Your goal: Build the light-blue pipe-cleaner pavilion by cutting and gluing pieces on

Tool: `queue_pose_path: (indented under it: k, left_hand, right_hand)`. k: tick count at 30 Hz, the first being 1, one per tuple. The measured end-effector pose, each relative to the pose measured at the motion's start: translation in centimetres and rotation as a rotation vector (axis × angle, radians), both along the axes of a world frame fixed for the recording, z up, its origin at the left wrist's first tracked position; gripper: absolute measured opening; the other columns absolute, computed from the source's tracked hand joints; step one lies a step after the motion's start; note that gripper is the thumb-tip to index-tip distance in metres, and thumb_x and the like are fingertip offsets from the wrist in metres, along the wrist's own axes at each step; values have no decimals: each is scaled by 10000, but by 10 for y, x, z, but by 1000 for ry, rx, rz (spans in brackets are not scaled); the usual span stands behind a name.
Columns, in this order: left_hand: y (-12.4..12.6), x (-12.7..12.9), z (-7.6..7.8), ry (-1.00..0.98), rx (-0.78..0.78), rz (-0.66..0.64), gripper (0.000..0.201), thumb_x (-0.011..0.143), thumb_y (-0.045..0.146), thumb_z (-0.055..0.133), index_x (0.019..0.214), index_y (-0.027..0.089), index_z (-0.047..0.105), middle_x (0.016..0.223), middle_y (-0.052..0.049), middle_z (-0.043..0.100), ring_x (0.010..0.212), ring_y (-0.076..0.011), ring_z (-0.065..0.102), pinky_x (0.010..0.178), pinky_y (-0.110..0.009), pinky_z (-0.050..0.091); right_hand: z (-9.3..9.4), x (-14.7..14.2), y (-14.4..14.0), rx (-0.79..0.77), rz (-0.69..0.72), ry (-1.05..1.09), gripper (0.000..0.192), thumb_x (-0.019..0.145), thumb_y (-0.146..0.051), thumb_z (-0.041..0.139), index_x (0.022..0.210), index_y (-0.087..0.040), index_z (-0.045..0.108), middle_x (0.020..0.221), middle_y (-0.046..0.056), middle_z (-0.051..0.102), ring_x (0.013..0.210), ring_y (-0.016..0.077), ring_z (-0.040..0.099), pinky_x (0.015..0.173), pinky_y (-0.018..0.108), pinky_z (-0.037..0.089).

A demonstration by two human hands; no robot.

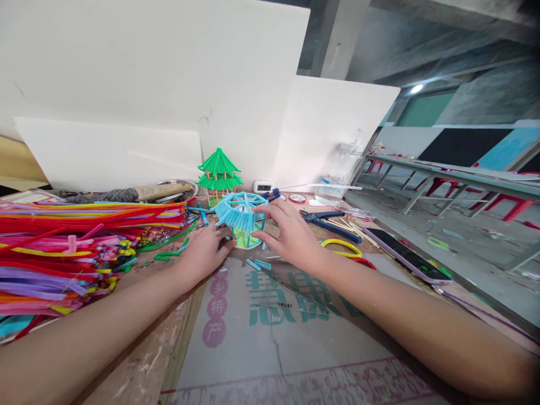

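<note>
A small round model (pixel 238 216) of light blue pipe cleaners, with a partly covered sloping roof, stands in front of me. Its roof shows bare spokes at the back and right, and there is light green at its base. My left hand (pixel 206 247) has its fingers curled at the model's lower left edge. On the other side my right hand (pixel 291 230) grips the right edge, thumb low and forefinger higher. Short cut blue pieces (pixel 262 264) lie just in front. A green two-tiered pagoda model (pixel 219 171) stands behind.
Bundles of coloured pipe cleaners (pixel 50 253) fill the left side. To the right lie pliers (pixel 331 222), yellow-and-red-handled scissors (pixel 343 246) and a phone (pixel 405 254). A small digital clock (pixel 264 186) and a clear plastic bottle (pixel 337 174) stand at the back, before white boards (pixel 147 73).
</note>
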State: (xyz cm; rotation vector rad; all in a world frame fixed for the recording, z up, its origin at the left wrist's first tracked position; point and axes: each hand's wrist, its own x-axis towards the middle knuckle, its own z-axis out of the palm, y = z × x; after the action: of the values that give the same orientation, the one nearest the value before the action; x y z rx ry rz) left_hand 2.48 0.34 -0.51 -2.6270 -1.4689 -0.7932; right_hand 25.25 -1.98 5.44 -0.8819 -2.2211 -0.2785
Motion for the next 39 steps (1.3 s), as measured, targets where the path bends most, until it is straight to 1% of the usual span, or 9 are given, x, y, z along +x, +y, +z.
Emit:
queue_pose_path:
  k: [6, 11, 14, 17, 19, 22, 26, 32, 39]
  left_hand:
    - [0, 0, 0, -17, 11, -13, 287, 954, 398, 457, 924, 198, 662, 1019, -104, 651, 972, -272, 613, 820, -381, 462]
    - [0, 0, 1, -23, 2, -15, 290, 953, 393, 459, 930, 193, 667, 1025, -110, 651, 982, -279, 608, 831, -393, 458]
    - [-1, 0, 1, -28, -4, -17, 298, 955, 388, 452, 934, 189, 673, 1041, -118, 647, 995, -288, 604, 839, -404, 459]
    - [-2, 0, 1, -27, -18, 1, 307, 958, 398, 450, 942, 188, 674, 1049, -120, 642, 996, -286, 606, 853, -404, 460]
    - [-2, 0, 1, -22, -29, 11, 312, 959, 405, 449, 951, 189, 674, 1050, -119, 638, 989, -280, 609, 858, -399, 461]
    - [-3, 0, 1, -24, -25, 18, 310, 958, 406, 453, 953, 192, 677, 1047, -118, 638, 978, -277, 613, 858, -399, 461]
    - [-3, 0, 1, -49, -1, -1, 286, 950, 394, 470, 929, 202, 681, 1010, -107, 644, 958, -264, 617, 849, -384, 461]
    - [-2, 1, 2, -35, 1, -7, 281, 954, 390, 463, 904, 202, 665, 1039, -108, 647, 964, -266, 617, 843, -382, 459]
    - [-3, 2, 3, -16, -6, 18, 296, 956, 393, 456, 922, 197, 674, 1034, -118, 643, 956, -278, 618, 830, -396, 456]
  right_hand:
    - [-2, -1, 0, -16, 12, 7, 327, 888, -332, 654, 1172, -182, 590, 1078, 117, 611, 1009, 270, 562, 885, 410, 451]
    - [0, -1, -1, -7, -3, -17, 352, 890, -352, 648, 1188, -174, 585, 1077, 122, 614, 996, 273, 561, 877, 413, 448]
    - [2, 3, 0, 15, 30, 29, 386, 916, -367, 612, 1243, -168, 560, 1008, 106, 612, 931, 248, 561, 843, 396, 453]
    - [0, 9, 4, 102, 79, 115, 238, 957, -299, 548, 1150, -185, 628, 946, 83, 591, 897, 214, 552, 799, 361, 454]
    - [-4, 12, 6, 163, 80, 98, 197, 965, -267, 525, 1077, -213, 678, 935, 77, 587, 886, 206, 541, 784, 360, 444]
    - [-9, 14, 7, 185, 47, 34, 231, 968, -264, 511, 1107, -247, 696, 934, 73, 592, 862, 207, 521, 768, 373, 426]
    - [-13, 13, 7, 206, 37, 7, 257, 975, -262, 496, 1138, -242, 694, 918, 74, 588, 840, 204, 499, 756, 373, 411]
    - [-12, 12, 6, 190, -1, -57, 262, 979, -271, 487, 1158, -255, 677, 945, 76, 594, 854, 212, 498, 776, 387, 396]
    - [-10, 11, 4, 182, 13, -28, 265, 985, -272, 472, 1149, -211, 671, 960, 92, 607, 881, 222, 509, 781, 387, 407]
